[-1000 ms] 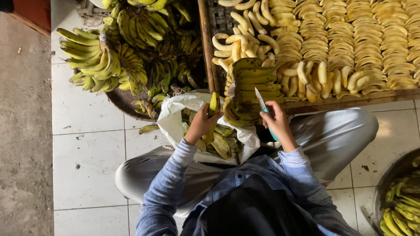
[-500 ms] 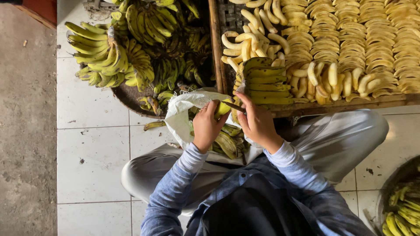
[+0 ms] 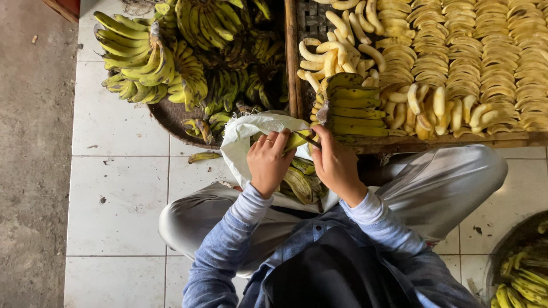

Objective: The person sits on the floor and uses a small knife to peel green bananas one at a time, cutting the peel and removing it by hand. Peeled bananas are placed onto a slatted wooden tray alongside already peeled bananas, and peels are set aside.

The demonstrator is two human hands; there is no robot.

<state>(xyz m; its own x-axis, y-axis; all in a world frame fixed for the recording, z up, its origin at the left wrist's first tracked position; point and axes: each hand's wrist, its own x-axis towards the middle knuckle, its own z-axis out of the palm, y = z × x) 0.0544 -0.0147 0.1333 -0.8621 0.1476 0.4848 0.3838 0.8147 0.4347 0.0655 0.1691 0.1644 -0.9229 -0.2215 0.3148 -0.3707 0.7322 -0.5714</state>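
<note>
The left hand (image 3: 267,162) is closed around a yellow-green banana (image 3: 298,138), fingers wrapped over its near end, holding it above a white sack (image 3: 242,142) that sits between the person's knees. The right hand (image 3: 335,162) is clenched on a small knife (image 3: 308,138), whose dark blade lies against the banana's skin just where the two hands meet. Both hands are close together, almost touching, over the open mouth of the sack. Inside the sack lie green-yellow banana peels (image 3: 299,181), partly hidden beneath the wrists.

Just beyond the hands, a cut bunch of unpeeled bananas (image 3: 348,105) rests on the near edge of a wooden tray (image 3: 456,141). The tray holds rows of peeled bananas (image 3: 456,51), pale and laid tightly side by side. To the left, a round woven basket (image 3: 171,117) carries several bunches of green and yellow bananas (image 3: 148,57). One stray banana (image 3: 204,155) lies on the white tiled floor (image 3: 114,199) near the basket's rim. A second basket with bananas (image 3: 522,274) shows at the lower right corner.
</note>
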